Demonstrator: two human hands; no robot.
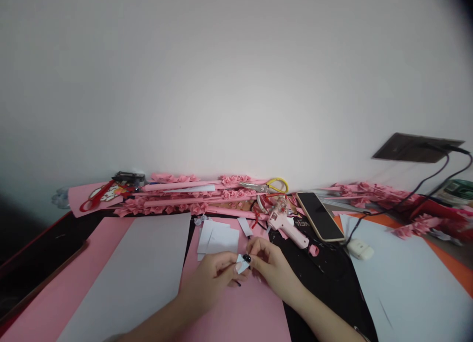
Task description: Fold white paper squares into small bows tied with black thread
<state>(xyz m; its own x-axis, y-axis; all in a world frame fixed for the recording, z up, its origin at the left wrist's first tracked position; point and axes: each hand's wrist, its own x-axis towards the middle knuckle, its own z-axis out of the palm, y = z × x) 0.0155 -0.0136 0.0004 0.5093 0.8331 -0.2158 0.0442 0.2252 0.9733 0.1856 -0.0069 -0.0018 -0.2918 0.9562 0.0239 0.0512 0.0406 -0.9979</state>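
My left hand pinches a small piece of white paper between thumb and fingers. From the other side, my right hand closes on the same piece, its dark-nailed thumb lying at the paper's edge. Both hands are just above a pink sheet. Behind my left hand lies a small stack of white paper squares. A narrow white strip rests just beyond my fingertips. To the right of my right hand is a pink glue gun, lying on the black surface.
Along the wall lie pink paper flower stems, yellow-handled scissors and red-handled scissors. A phone and a white case are at the right. Black cables run from the wall socket. Large white sheets flank the middle.
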